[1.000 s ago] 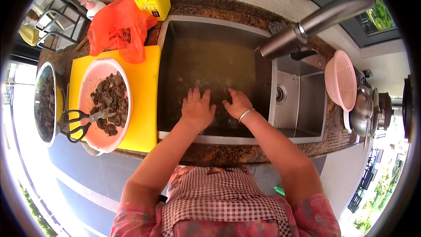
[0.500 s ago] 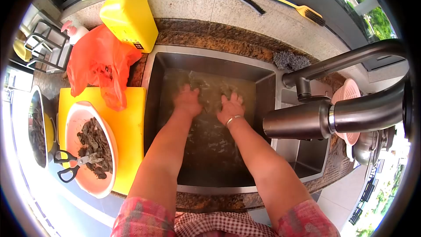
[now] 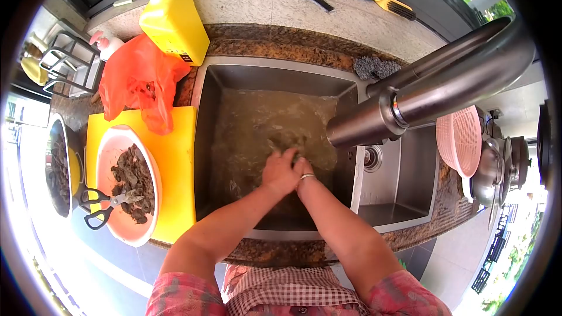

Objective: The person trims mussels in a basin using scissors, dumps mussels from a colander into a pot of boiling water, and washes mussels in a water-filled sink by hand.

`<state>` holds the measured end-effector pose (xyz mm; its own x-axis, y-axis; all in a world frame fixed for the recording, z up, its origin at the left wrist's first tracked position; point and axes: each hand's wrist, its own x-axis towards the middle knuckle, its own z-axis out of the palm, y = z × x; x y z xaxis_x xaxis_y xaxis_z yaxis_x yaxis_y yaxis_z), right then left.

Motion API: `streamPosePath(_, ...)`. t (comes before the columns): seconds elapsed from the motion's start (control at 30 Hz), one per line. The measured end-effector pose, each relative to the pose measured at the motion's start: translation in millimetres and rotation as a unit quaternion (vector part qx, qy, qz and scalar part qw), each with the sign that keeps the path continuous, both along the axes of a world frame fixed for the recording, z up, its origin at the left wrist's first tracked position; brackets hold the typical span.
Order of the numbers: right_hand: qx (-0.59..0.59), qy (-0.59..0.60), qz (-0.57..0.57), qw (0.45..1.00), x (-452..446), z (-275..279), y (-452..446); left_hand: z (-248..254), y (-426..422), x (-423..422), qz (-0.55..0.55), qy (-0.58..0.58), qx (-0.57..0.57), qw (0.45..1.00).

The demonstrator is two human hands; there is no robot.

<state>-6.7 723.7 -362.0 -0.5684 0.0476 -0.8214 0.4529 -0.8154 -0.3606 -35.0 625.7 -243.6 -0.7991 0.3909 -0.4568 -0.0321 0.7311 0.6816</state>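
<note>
Murky, rippling water stands in the large basin of the steel sink [image 3: 234, 234]. My left hand [image 3: 282, 169] and my right hand [image 3: 303, 169] meet near the middle of the basin, at the water. Something dark greenish shows at their fingertips, too blurred to name. The fingers of my left hand are bent around it. Those of my right hand are mostly hidden behind the left one, and a bracelet circles that wrist. The dark faucet [image 3: 374, 120] reaches over the basin just to the right of both hands.
On the left, a yellow board [image 3: 178, 169] bears a pink bowl [image 3: 153, 169] of dark pieces with scissors [image 3: 105, 202]. Behind are a red bag [image 3: 137, 76] and a yellow bottle [image 3: 178, 20]. A pink basket [image 3: 459, 140] stands right of the small basin [image 3: 410, 164].
My hands were apart in the water and have come together near the basin's middle. The view has shifted, first up and then slightly back, and the water swirls more than at first.
</note>
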Motion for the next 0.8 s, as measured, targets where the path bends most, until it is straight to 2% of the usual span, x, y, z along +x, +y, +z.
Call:
streamPosePath(0.03, 0.005, 0.022, 0.011, 1.0, 2, -4, 2, 17, 2, 3, -0.041, 0.018, 0.03, 0.999)
streamPosePath(0.13, 0.095, 0.078, 0.067, 0.99, -6, 22, -2, 3, 11, -35, -0.01, 0.123, -0.048, 0.991)
streamPosePath(0.17, 0.112, 0.031, 0.07, 0.991, -11, 46, -5, 14, 14, -50, 0.016, 0.08, -0.092, 0.992)
streamPosePath(0.2, 0.13, -0.016, 0.073, 0.989, -16, 67, -8, -4, 14, -65, 0.001, 0.114, -0.116, 0.987)
streamPosePath(0.23, 0.282, 0.02, 0.109, 0.953, -19, 87, -8, -27, 10, -78, -0.012, 0.148, -0.139, 0.979)
streamPosePath(0.3, 0.467, 0.043, 0.163, 0.868, -21, 48, 3, -46, -11, -103, -0.069, 0.333, -0.097, 0.935)
streamPosePath(0.33, 0.559, 0.041, 0.175, 0.81, -18, 36, 17, -50, -23, -113, -0.121, 0.321, -0.137, 0.929)
streamPosePath(0.4, 0.686, -0.013, 0.274, 0.674, -14, 55, 35, -47, -44, -118, -0.105, 0.224, -0.21, 0.946)
streamPosePath(0.43, 0.654, -0.073, 0.282, 0.698, -10, 59, 31, -56, -62, -113, -0.06, 0.179, -0.143, 0.972)
streamPosePath(0.47, 0.57, -0.129, 0.342, 0.736, -5, 97, 30, -42, -64, -102, -0.051, 0.116, -0.201, 0.971)
streamPosePath(0.5, 0.56, -0.149, 0.407, 0.706, -3, 75, 27, -56, -77, -91, -0.064, 0.15, -0.244, 0.956)
streamPosePath(0.53, 0.565, -0.147, 0.441, 0.682, 2, 58, 18, -77, -85, -84, -0.004, 0.04, -0.256, 0.966)
streamPosePath(0.57, 0.494, -0.112, 0.486, 0.712, 5, 54, 21, -107, -93, -76, -0.09, -0.009, -0.294, 0.952)
streamPosePath(0.6, 0.446, -0.093, 0.457, 0.764, 10, 61, 19, -136, -101, -68, -0.179, -0.054, -0.319, 0.929)
streamPosePath(0.63, 0.434, -0.081, 0.446, 0.779, 11, 34, 3, -128, -92, -65, -0.102, -0.101, -0.247, 0.958)
streamPosePath(0.7, 0.359, -0.018, 0.339, 0.869, 12, -17, -21, -102, -71, -32, 0.058, -0.197, -0.092, 0.974)
streamPosePath(0.77, 0.274, 0.02, 0.221, 0.936, 1, -40, -29, -82, -50, -5, 0.217, -0.289, 0.07, 0.93)
streamPosePath(0.8, 0.229, 0.025, 0.158, 0.96, -1, -46, -31, -77, -39, 2, 0.133, -0.168, 0.041, 0.976)
